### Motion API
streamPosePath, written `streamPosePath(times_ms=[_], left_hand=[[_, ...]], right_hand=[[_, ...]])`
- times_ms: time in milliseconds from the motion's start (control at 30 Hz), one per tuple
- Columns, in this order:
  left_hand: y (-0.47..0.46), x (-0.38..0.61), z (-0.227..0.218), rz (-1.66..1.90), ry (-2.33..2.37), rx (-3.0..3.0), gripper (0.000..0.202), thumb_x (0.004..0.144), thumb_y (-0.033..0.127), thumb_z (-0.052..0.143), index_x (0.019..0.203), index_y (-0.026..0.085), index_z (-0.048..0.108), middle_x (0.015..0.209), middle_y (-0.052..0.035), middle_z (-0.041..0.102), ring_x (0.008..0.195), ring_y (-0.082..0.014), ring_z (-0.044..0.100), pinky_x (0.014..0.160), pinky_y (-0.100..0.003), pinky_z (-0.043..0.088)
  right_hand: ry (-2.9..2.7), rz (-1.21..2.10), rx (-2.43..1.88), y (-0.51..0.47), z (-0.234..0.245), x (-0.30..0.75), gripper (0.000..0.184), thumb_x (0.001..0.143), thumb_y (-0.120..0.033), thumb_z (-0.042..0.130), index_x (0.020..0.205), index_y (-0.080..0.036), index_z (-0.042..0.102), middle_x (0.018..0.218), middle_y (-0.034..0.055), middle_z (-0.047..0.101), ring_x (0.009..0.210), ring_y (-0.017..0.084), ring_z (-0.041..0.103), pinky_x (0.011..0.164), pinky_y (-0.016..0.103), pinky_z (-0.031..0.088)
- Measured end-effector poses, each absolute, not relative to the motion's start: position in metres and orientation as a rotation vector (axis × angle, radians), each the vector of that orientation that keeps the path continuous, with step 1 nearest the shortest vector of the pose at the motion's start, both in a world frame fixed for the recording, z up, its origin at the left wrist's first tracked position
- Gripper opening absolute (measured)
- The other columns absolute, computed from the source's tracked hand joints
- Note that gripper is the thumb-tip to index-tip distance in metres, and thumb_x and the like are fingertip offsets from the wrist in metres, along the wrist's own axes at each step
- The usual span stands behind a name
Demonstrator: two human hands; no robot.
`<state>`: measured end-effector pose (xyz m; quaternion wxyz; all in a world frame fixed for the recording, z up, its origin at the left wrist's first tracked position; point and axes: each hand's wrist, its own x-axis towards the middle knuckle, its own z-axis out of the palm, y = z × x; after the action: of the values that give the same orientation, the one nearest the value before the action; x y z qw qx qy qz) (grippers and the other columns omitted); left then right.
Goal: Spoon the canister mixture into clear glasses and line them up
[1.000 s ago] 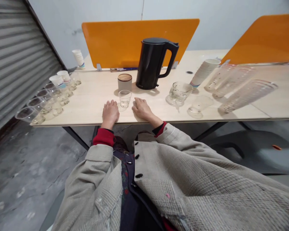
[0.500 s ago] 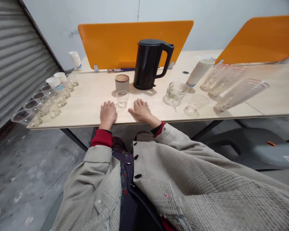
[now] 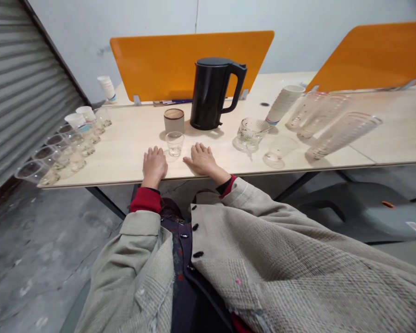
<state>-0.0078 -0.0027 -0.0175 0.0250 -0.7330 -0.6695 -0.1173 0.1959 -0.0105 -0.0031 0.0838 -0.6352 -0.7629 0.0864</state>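
1. Grey roller shutter (image 3: 21,92) fills the left side, above a scuffed concrete floor (image 3: 45,249).
2. Along the left end of the pale wooden surface (image 3: 125,157), a row of clear plastic cups (image 3: 52,159) runs from near to far. Two white paper cups (image 3: 76,121) sit among them at the far end, and a short stack of paper cups (image 3: 107,88) stands farther back.
3. Near the front edge, the left hand (image 3: 155,165) lies palm down with its fingers spread. Its grip is released, holding nothing.
4. Between the hands and slightly farther away, a small clear drinking glass (image 3: 175,143) stands upright, touching neither hand. Just behind it is a canister with a wooden lid (image 3: 174,121).
5. The right hand (image 3: 203,159) also rests flat on the surface, its grip open and empty, with the glass just to its left.
6. Farther back, a black electric kettle (image 3: 210,95) stands just right of the canister, before an orange divider panel (image 3: 190,64).
7. To the right lie a ribbed glass vessel (image 3: 251,132), a clear glass vessel (image 3: 279,150), a tilted stack of paper cups (image 3: 284,104) and long, tilted stacks of clear cups (image 3: 343,129).
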Motion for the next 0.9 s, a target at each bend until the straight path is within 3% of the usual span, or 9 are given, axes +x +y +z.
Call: streamPosePath(times_ms=[167,400,733,900], left_hand=[[-0.0044,-0.0074,-0.0164,-0.369,-2.047,-2.264,0.056,0.109,0.027,0.028,0.155,0.015,0.058,0.169,-0.0156,0.055,0.162,-0.037,0.042,0.135,-0.057,0.034],[-0.0039,-0.0074,-0.0167,-0.351,-2.073,-2.279,0.06,0.109,0.027,0.027,0.16,0.013,0.054,0.175,-0.0168,0.048,0.165,-0.0374,0.038,0.136,-0.059,0.031],[-0.0028,-0.0085,-0.0165,-0.35,-2.069,-2.291,0.061,0.109,0.027,0.025,0.161,0.011,0.053,0.175,-0.0175,0.047,0.165,-0.0385,0.037,0.136,-0.058,0.031],[-0.0017,-0.0095,-0.0196,-0.376,-2.056,-2.274,0.059,0.109,0.027,0.028,0.16,0.015,0.055,0.173,-0.0155,0.05,0.165,-0.0371,0.039,0.136,-0.058,0.032]], right_hand=[[-2.278,0.242,-1.869,-0.0091,-0.0055,0.1971,0.077,0.111,-0.052,0.04,0.167,0.0,0.038,0.181,0.0291,0.027,0.171,0.04,0.023,0.137,0.064,0.019],[-2.297,0.248,-1.881,-0.007,-0.0066,0.1969,0.078,0.111,-0.052,0.04,0.167,0.002,0.036,0.181,0.0306,0.024,0.172,0.041,0.021,0.137,0.064,0.017],[-2.288,0.272,-1.896,-0.0104,-0.0013,0.1952,0.079,0.111,-0.051,0.041,0.168,0.003,0.036,0.182,0.0296,0.024,0.172,0.04,0.02,0.138,0.063,0.016],[-2.279,0.252,-1.888,-0.0093,-0.0043,0.1964,0.077,0.11,-0.052,0.041,0.166,0.002,0.038,0.181,0.03,0.026,0.172,0.04,0.022,0.138,0.062,0.017]])
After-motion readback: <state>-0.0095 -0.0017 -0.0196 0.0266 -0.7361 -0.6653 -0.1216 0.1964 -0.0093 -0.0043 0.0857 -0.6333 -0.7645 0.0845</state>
